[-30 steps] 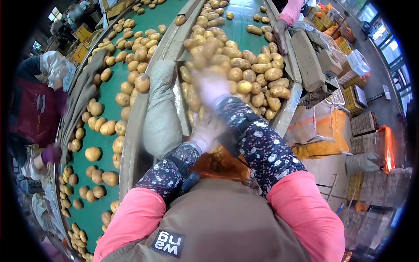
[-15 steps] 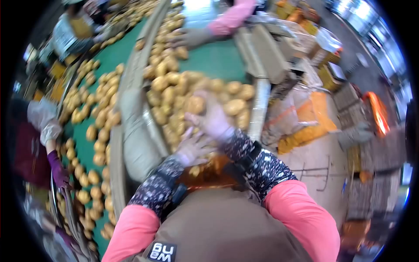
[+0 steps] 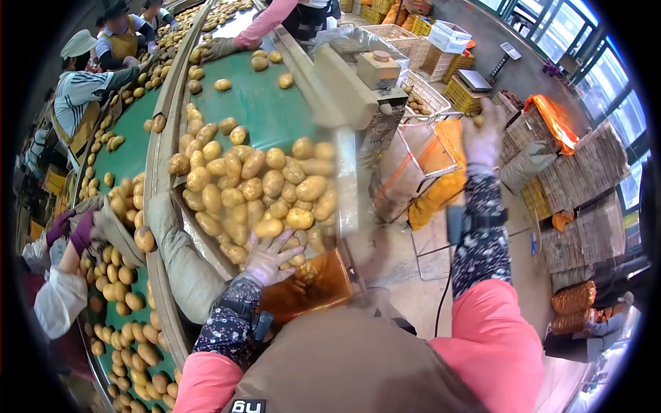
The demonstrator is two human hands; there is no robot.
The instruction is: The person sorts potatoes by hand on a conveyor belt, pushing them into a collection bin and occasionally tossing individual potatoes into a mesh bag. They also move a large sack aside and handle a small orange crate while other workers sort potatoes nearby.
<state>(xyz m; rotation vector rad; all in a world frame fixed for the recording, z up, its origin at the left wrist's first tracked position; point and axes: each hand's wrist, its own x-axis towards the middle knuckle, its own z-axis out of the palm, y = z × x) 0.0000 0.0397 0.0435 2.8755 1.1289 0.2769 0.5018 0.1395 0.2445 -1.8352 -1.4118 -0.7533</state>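
My left hand (image 3: pixel 270 260), in a thin pale glove, lies with fingers spread at the near end of a heap of potatoes (image 3: pixel 253 187). It touches the potatoes and grips none. Far out to the right, my right hand (image 3: pixel 484 138) is raised beside an orange sack (image 3: pixel 444 180). A small potato (image 3: pixel 478 120) shows at its fingers, partly covered; the hand is slightly blurred. Below my left hand, an orange-brown chute (image 3: pixel 310 286) holds some small potatoes.
A green belt (image 3: pixel 258 103) carries scattered potatoes; a co-worker's gloved hand (image 3: pixel 219 48) reaches over it. Left of the divider, people work along another belt (image 3: pixel 131 165). A white crate (image 3: pixel 425 96) with potatoes, a wire frame (image 3: pixel 430 175) and stacked baskets (image 3: pixel 582 165) stand right.
My right hand has swung from the heap far out to the right with a potato. My left hand stays at the heap's near end, fingers spread. The view has shifted rightward.
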